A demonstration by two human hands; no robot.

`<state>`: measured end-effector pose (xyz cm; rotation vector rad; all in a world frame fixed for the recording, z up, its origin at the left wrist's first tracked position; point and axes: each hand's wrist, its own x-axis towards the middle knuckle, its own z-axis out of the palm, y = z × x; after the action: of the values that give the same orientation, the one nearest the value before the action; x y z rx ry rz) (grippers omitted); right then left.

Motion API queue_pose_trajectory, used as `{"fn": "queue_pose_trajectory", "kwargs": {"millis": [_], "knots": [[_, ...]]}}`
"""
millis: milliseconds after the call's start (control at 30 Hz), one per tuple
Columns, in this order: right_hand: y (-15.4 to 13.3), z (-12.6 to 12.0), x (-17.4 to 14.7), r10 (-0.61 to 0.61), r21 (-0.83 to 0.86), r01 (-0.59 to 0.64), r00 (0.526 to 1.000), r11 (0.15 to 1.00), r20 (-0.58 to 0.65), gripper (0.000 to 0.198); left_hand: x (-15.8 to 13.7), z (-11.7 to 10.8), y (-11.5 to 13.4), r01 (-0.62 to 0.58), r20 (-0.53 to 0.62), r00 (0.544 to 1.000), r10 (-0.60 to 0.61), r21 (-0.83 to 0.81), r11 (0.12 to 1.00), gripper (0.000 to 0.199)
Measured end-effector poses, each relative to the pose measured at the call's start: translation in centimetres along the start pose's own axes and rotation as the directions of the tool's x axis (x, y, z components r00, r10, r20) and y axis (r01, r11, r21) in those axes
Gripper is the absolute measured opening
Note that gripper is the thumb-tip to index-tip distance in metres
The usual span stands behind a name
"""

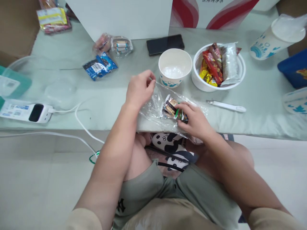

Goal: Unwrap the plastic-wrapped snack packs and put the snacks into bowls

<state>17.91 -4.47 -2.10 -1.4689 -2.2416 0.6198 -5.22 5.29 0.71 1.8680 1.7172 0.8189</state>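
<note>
A clear plastic bag [154, 112] lies flat near the table's front edge. My left hand [141, 87] pinches its upper left corner between thumb and fingertips. Small wrapped snacks [169, 108] with brown, white and green printing sit on the bag. My right hand [193, 118] curls its fingers over the right-hand snack packet, which is partly hidden beneath them. Just behind the bag stands a white paper cup [174, 65] with blue leaf prints. To the right of the bag lies a white utility knife [226, 105].
A white tub [195, 80] of snacks stands behind the knife. A black phone [165, 44], a blue packet [100, 66] and wrapped rolls [122, 45] lie farther back. At left are a power strip [26, 111], cables and a clear plastic lid [45, 72]. Another paper cup [268, 40] leans at right.
</note>
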Motion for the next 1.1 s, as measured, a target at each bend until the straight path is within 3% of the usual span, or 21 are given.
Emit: {"fn": "queue_pose_trajectory", "kwargs": {"millis": [133,267,333,400,467,533,633,667,733,800,867,933,1033,1100], "knots": [[0.3,0.1,0.0,-0.047,0.028,0.048,0.998,0.998,-0.037,0.053,0.8,-1.0,-0.2,0.110,0.135,0.988,-0.070,-0.318,0.942,0.005],[0.4,0.3,0.0,-0.066,0.064,0.069,0.997,0.996,-0.046,0.054,0.9,-2.8,0.8,0.393,0.401,0.895,-0.195,-0.505,0.768,0.014],[0.3,0.4,0.0,-0.071,0.069,0.074,0.996,0.995,-0.053,0.055,0.8,-3.4,1.4,0.440,0.384,0.891,-0.241,-0.600,0.668,0.022],[0.3,0.4,0.0,-0.067,0.068,0.071,0.996,0.995,-0.057,0.054,0.6,-3.4,1.7,0.414,0.278,0.909,-0.311,-0.696,0.587,0.025],[0.2,0.5,0.0,-0.063,0.070,0.067,0.997,0.995,-0.054,0.054,0.2,-3.2,1.6,0.442,0.242,0.889,-0.388,-0.676,0.589,0.033],[0.2,0.5,0.0,-0.060,0.077,0.064,0.997,0.995,-0.051,0.053,-0.6,-3.1,1.0,0.550,0.332,0.835,-0.439,-0.511,0.660,0.039],[0.2,0.5,0.1,-0.060,0.084,0.065,0.997,0.994,-0.054,0.052,-1.8,-3.6,-0.2,0.624,0.502,0.725,-0.472,-0.187,0.759,0.025],[0.1,0.5,0.1,-0.061,0.084,0.065,0.997,0.994,-0.053,0.051,-2.2,-3.9,-0.5,0.608,0.541,0.709,-0.452,-0.143,0.781,0.022],[0.1,0.4,0.1,-0.059,0.083,0.063,0.997,0.995,-0.049,0.051,-2.6,-4.5,-0.8,0.571,0.562,0.737,-0.376,-0.222,0.790,0.015],[0.1,0.5,0.1,-0.055,0.085,0.059,0.997,0.995,-0.050,0.052,-2.8,-4.8,-0.7,0.544,0.510,0.808,-0.294,-0.454,0.706,0.015],[0.2,0.6,0.2,-0.056,0.095,0.062,0.996,0.994,-0.068,0.050,-2.9,-4.6,-0.1,0.551,0.474,0.832,-0.290,-0.636,0.540,0.015],[0.2,0.7,0.3,-0.065,0.113,0.076,0.993,0.991,-0.097,0.043,-3.2,-4.1,0.6,0.623,0.536,0.783,-0.316,-0.680,0.387,0.010],[0.1,0.6,0.4,-0.050,0.147,0.067,0.991,0.987,-0.121,0.035,-3.8,-3.3,1.8,0.731,0.679,0.682,-0.270,-0.635,0.251,0.009],[0.1,0.6,0.4,-0.007,0.192,0.030,0.992,0.981,-0.123,0.041,-4.3,-3.1,2.4,0.719,0.696,0.695,-0.183,-0.670,0.181,0.006]]}}
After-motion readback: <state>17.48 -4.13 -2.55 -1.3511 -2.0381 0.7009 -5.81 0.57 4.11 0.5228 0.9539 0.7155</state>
